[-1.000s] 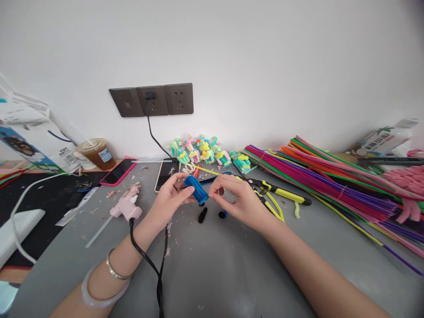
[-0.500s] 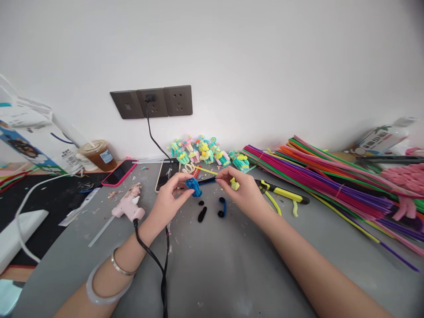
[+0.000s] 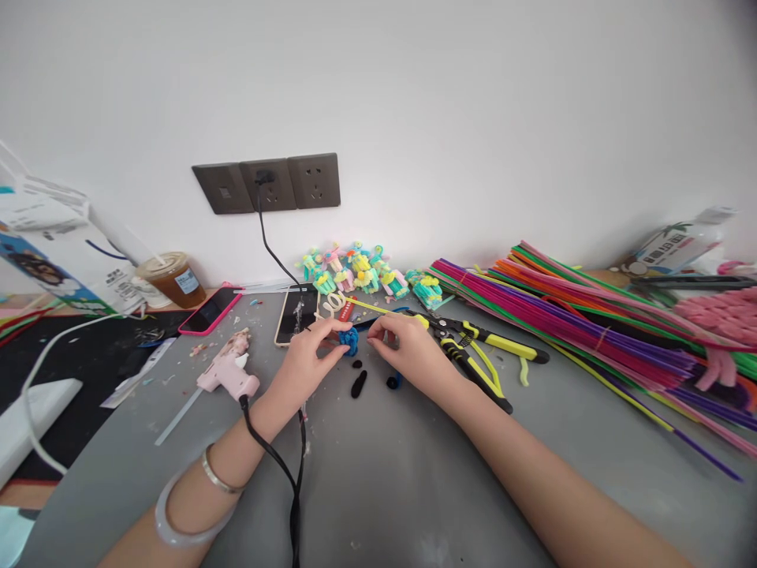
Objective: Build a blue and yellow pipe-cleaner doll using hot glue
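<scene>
My left hand (image 3: pixel 311 347) pinches a small blue pipe-cleaner bundle (image 3: pixel 348 340) between thumb and fingers, above the grey table. Close on its right, my right hand (image 3: pixel 399 343) has thumb and fingertips drawn together; whatever may be between them is too small to make out. A little black ball (image 3: pixel 357 364) and a black oblong piece (image 3: pixel 359 384) lie below the hands. Under my right hand, a blue-and-black curled piece (image 3: pixel 393 383) is partly covered. Yellow-and-black pliers (image 3: pixel 467 347) rest just right of that hand.
A pink glue gun (image 3: pixel 229 372) with a black cord sits at left, near two phones (image 3: pixel 211 311). Along the wall stand several pastel pipe-cleaner figures (image 3: pixel 360 268). Bundles of coloured pipe cleaners (image 3: pixel 568 331) spread over the right side. A drink cup (image 3: pixel 174 280) is at the back left.
Both hands have come lower, and my right hand has moved left toward the blue bundle. It now partly covers the curled piece, and more of the pliers shows.
</scene>
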Demonstrator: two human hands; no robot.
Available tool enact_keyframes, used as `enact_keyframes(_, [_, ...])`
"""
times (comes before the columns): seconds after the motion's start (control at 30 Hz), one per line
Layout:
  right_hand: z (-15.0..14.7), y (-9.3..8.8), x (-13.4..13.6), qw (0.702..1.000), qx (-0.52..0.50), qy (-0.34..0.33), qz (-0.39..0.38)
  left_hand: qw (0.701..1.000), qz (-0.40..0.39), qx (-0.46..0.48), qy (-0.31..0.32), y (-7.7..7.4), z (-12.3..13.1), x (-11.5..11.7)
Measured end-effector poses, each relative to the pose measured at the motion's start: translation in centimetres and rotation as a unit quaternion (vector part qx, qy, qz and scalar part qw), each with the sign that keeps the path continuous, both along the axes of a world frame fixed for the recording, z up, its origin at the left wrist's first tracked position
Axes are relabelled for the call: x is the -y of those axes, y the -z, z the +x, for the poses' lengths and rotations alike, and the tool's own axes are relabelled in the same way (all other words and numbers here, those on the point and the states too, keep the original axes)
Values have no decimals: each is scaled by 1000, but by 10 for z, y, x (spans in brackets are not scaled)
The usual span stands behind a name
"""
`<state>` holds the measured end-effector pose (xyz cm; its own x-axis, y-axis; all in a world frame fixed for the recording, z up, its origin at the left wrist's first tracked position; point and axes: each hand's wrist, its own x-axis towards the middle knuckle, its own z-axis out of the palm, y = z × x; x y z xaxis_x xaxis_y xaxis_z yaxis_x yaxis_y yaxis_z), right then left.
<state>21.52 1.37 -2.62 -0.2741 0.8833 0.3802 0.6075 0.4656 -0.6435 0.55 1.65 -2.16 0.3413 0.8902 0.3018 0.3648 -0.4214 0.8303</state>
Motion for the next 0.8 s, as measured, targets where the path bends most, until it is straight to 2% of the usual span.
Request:
enact_keyframes(0.33, [-14,3,-8,995,96,0,-27,1000,25,-10,-4,5,1,-2])
enact_keyframes(0.6, [-13,3,-9,993,104,-23,-52,999,37,-30,-6,3,2,-2])
enact_keyframes(0.8, [-14,4,-8,994,95,-6,-45,998,40,-45,-9,2,3,0])
